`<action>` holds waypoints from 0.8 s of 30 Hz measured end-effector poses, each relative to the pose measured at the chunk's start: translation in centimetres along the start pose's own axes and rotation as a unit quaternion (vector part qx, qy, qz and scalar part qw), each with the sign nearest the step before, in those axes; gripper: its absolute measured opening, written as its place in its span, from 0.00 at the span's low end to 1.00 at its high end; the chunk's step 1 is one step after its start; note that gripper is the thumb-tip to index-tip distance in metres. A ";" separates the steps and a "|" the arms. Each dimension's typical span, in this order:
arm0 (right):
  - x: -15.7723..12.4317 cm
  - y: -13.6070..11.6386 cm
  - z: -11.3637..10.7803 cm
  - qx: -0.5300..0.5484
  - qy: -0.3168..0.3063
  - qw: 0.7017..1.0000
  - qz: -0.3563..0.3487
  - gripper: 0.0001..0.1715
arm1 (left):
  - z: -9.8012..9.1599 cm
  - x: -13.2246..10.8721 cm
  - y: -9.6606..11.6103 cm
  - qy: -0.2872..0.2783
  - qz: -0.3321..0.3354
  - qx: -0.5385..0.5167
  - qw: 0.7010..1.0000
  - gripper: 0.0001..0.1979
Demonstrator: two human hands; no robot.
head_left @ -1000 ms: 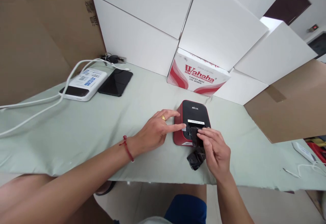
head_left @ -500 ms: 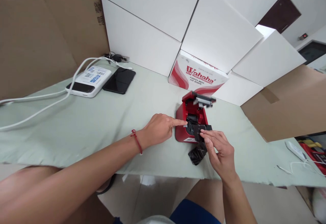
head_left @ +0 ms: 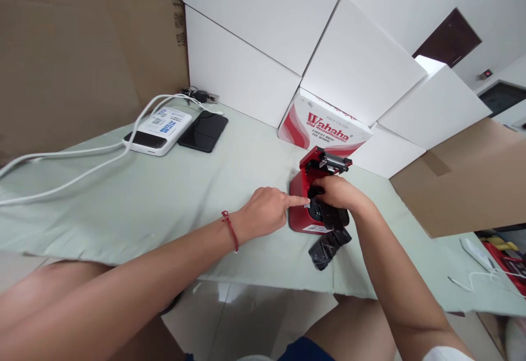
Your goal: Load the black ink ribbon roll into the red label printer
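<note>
A small red label printer [head_left: 302, 221] stands on the pale green cloth of the table [head_left: 164, 196], its lid [head_left: 326, 161] raised. My left hand [head_left: 265, 213] rests beside it, mostly curled, with the index finger stretched out and touching the printer's front left edge. My right hand [head_left: 339, 192] reaches into the open compartment, fingers curled over a black part inside; what they grip is hidden. A strip of black ribbon [head_left: 329, 243] hangs out of the front and lies crumpled on the cloth.
A white power bank [head_left: 160, 131] with white cables [head_left: 74, 166] and a black phone [head_left: 203, 131] lie at the back left. White boxes and a red-and-white Wahaha carton [head_left: 324, 131] line the back. Brown cardboard [head_left: 464, 180] leans at right; the table edge runs close to me.
The printer's lid went from closed to raised. My right hand let go of the black ribbon at the front and moved up into the open compartment. My left index finger stayed on the printer.
</note>
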State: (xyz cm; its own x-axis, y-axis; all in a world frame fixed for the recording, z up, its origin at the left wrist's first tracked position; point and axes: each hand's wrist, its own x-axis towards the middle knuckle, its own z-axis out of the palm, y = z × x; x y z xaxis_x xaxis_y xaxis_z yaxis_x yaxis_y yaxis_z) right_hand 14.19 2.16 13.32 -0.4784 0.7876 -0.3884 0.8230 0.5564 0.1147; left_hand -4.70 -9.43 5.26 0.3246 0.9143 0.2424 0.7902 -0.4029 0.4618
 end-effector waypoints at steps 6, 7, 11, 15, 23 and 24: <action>-1.0 -0.7 0.0 0.007 0.028 1.000 0.012 0.23 | 0.3 -0.3 -0.2 -0.011 0.000 0.009 1.000 0.37; -2.1 -0.5 -0.3 0.029 0.057 0.998 0.010 0.24 | 0.3 -0.3 -0.3 -0.010 0.002 0.010 1.000 0.37; -7.9 2.7 -1.6 0.161 0.154 0.975 -0.007 0.22 | 0.6 -0.5 -0.3 0.015 0.013 0.003 1.000 0.38; -12.1 8.6 -0.8 0.159 0.156 0.974 0.046 0.23 | 0.9 -0.6 -0.2 0.032 0.018 -0.003 0.999 0.38; -11.0 12.2 7.4 0.148 0.006 0.982 0.118 0.17 | 1.0 -1.1 -0.3 0.019 0.025 0.000 1.000 0.41; -10.7 11.6 7.9 0.157 0.030 0.979 0.124 0.19 | 1.1 -1.1 -0.3 0.021 0.027 0.001 0.999 0.42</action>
State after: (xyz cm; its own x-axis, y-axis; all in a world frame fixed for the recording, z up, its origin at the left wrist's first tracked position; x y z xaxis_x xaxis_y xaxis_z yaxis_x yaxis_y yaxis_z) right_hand 31.32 -1.93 11.55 -0.2612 0.9078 -0.3280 0.9653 0.2446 -0.0919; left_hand -4.73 -10.26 3.94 0.3444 0.8884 0.3035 0.7726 -0.4519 0.4459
